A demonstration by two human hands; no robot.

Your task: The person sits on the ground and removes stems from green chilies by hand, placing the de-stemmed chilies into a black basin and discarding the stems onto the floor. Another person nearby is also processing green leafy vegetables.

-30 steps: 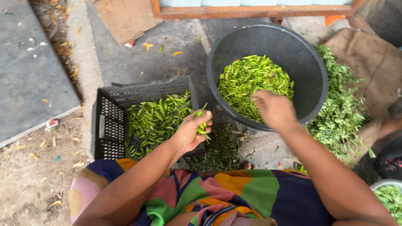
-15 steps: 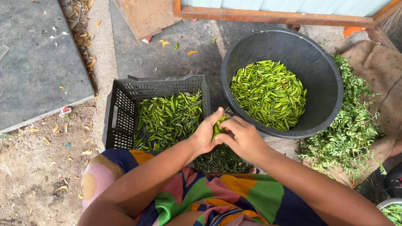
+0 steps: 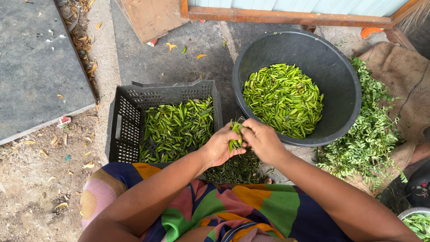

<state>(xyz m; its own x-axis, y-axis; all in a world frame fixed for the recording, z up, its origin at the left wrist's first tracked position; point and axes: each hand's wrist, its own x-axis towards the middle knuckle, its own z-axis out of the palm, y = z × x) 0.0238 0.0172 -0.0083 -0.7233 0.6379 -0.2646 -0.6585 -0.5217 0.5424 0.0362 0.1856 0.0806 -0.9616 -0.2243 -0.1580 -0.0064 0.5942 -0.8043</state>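
While meeting, left hand (image 3: 219, 148) — right hand (image 3: 264, 140) — pinch green chillies (image 3: 235, 135).

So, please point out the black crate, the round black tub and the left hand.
black crate (image 3: 120, 130): head view, left wall.
round black tub (image 3: 313, 49): head view, bare inner wall.
left hand (image 3: 219, 148): head view, back of hand.

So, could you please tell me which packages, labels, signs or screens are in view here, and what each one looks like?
Scrap of wrapper: on the dirt at the left, by the edge of the grey slab; small, crumpled, red and white.
Second scrap: on the concrete under the wooden board's corner at the top; small, red and white.
No labels, signs or screens show; the black crate and the black tub are bare.
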